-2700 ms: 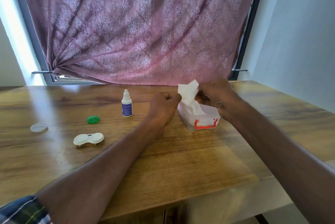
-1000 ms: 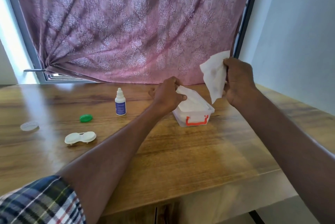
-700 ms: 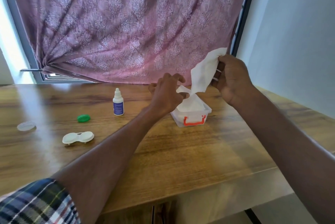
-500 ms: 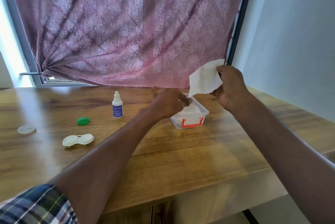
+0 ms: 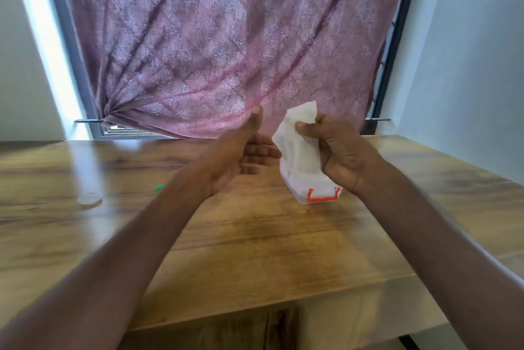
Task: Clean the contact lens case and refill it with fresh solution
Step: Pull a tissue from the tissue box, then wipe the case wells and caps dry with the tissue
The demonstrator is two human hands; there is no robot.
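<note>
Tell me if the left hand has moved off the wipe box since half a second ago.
Yes. The left hand has lifted off the wipe box and now hovers open, palm up, to the box's left, beside the wipe in the right hand.

No text, label, brand or number can be read on anything here.
</note>
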